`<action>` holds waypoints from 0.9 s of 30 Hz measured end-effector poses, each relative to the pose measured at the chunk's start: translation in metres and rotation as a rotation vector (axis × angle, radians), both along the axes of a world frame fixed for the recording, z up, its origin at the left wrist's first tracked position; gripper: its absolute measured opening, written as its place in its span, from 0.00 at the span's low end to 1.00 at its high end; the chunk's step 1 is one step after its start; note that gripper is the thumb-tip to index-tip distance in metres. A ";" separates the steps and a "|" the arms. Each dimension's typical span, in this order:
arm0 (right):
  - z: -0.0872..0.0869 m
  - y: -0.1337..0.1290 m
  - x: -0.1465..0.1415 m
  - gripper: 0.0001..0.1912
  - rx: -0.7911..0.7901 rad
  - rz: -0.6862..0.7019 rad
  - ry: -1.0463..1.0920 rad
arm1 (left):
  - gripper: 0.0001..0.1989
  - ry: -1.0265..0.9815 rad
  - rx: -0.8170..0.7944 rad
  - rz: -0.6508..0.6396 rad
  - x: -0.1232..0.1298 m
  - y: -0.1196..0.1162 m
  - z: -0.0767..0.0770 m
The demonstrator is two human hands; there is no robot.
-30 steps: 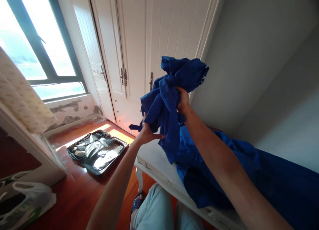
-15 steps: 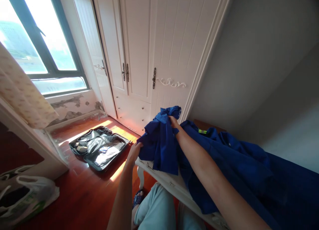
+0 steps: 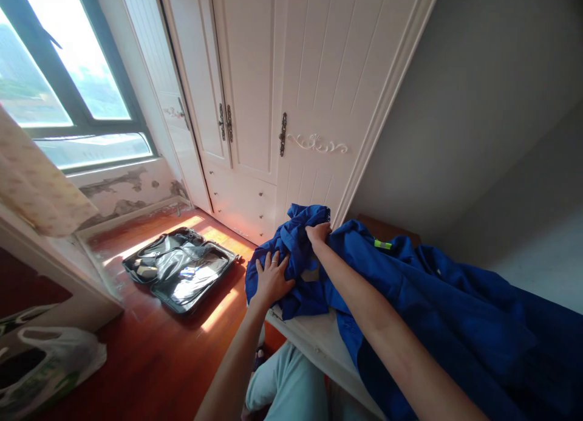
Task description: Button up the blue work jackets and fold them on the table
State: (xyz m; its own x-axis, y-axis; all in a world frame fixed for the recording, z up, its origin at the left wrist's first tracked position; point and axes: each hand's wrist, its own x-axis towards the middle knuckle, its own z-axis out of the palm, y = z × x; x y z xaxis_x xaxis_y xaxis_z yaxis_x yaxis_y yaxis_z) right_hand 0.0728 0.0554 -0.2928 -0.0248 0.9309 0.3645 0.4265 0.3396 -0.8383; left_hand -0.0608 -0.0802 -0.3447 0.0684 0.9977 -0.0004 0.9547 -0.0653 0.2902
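"Where was that blue bundle?"

"At the left end of the white table, over its near-left corner, crumpled beneath both hands."

"And the fingers?"

"The left hand lay palm down on it, fingers spread and holding nothing. The right hand had its fingers curled round cloth at the bundle's far side; I couldn't tell how tightly."

"What was beside it?"

"A larger blue garment, right of the bundle. It ran along the table, spilled over the near edge, and showed a yellow-green strip near the far edge."

"And around the table?"

"A white wardrobe stood beyond it. An open suitcase lay on the red floor to the left, well apart from the bundle, with a plastic bag nearer us."
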 end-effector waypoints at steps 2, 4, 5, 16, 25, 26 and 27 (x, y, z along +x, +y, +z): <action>0.005 0.004 0.001 0.37 0.037 -0.157 -0.147 | 0.37 0.021 0.025 -0.006 0.001 0.001 -0.005; 0.013 0.012 -0.002 0.39 0.122 -0.218 -0.422 | 0.36 0.030 0.049 -0.012 0.004 -0.002 -0.007; 0.017 0.019 -0.003 0.39 0.156 -0.206 -0.571 | 0.36 0.033 0.062 -0.015 0.006 -0.005 -0.008; -0.055 0.052 0.005 0.41 -0.236 0.001 -0.990 | 0.40 -0.164 0.157 -0.007 -0.001 -0.014 0.045; -0.004 0.042 0.027 0.36 -0.288 0.163 -0.740 | 0.45 0.023 0.060 -0.119 0.029 0.036 -0.002; 0.005 0.036 0.033 0.36 -0.277 0.181 -0.731 | 0.43 0.034 0.069 -0.122 0.028 0.037 -0.007; 0.014 0.029 0.041 0.37 -0.250 0.202 -0.724 | 0.42 0.039 0.080 -0.125 0.027 0.038 -0.010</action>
